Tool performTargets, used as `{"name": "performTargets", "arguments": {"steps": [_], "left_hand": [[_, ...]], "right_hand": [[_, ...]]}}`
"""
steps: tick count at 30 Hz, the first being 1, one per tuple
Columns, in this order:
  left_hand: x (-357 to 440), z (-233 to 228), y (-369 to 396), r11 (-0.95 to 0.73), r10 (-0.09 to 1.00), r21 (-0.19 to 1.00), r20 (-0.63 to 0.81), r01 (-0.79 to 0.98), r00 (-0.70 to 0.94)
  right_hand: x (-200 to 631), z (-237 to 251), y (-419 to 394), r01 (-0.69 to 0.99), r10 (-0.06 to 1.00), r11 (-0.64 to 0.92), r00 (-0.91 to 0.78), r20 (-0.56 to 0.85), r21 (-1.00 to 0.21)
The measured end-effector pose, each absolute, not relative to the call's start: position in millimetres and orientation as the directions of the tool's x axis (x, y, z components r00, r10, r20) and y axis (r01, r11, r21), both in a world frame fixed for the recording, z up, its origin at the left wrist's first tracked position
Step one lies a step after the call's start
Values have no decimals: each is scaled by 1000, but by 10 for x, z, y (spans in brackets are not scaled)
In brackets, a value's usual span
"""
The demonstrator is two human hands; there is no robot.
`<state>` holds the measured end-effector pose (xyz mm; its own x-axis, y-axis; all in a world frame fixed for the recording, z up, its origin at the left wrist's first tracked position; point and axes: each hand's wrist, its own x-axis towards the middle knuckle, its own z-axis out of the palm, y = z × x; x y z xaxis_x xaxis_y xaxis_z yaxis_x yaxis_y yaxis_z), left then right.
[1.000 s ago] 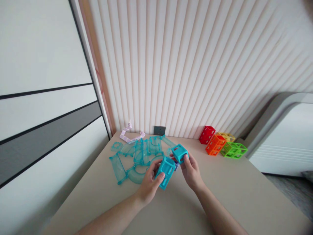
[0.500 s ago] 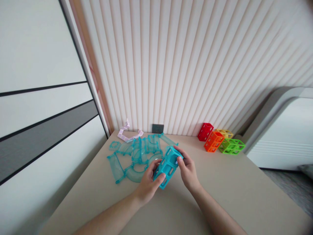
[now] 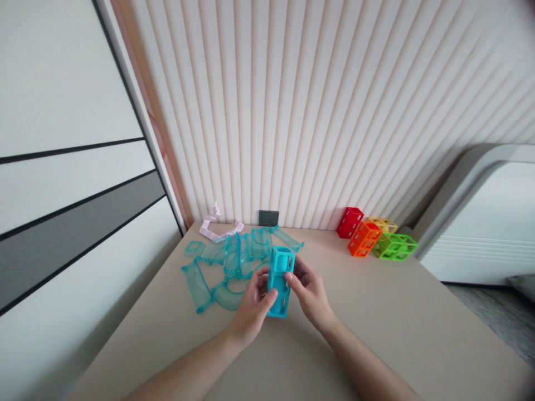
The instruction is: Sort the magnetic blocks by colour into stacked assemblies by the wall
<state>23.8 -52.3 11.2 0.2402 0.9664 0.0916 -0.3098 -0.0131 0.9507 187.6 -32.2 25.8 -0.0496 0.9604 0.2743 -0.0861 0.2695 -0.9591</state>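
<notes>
Teal cube blocks (image 3: 280,282), two of them joined into one upright column, stand above the beige table (image 3: 376,328) just in front of the person, where a second ago they were two separate cubes, one in each hand, and half a second ago they were pressed together at a slant. The table itself holds the same spread as before, though the camera has drifted slightly, so everything sits a little higher and further left in view. Behind the column lies the heap of clear teal track pieces (image 3: 225,267), curved and straight, unmoved. At the far right, near the ribbed wall, the cluster of open-frame cubes stays put: green cube (image 3: 395,247), orange cube (image 3: 364,239), red cube (image 3: 350,221) and yellow cube (image 3: 384,224), touching one another. A pale lilac zigzag piece (image 3: 215,227) rests by the wall beside a dark wall socket (image 3: 268,218). The left hand (image 3: 253,309) clasps the lower part of the column, thumb across its front face. The right hand (image 3: 307,289) grips the upper half, thumb on the front, fingers behind; earlier it held its own cube away to the right.
</notes>
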Motion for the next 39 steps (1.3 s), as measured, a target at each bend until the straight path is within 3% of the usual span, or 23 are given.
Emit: {"name": "performTargets", "arguments": {"steps": [8,20,26,39], "left_hand": [[221,201,-473,-86,973,941,149,-329,173],[174,88,-470,-192,975,945,215,-265,62],[117,151,-450,-253,957,944,276,-212,86],[138,249,-422,-153,971,911,211,-382,114]], "right_hand": [[1837,199,-424,101,953,302,-27,300,-948],[1827,236,-433,104,916,388,-153,370,-916],[1839,193,-430,131,902,426,-141,409,-895],[1867,198,-420,207,837,546,-123,533,-811]]}}
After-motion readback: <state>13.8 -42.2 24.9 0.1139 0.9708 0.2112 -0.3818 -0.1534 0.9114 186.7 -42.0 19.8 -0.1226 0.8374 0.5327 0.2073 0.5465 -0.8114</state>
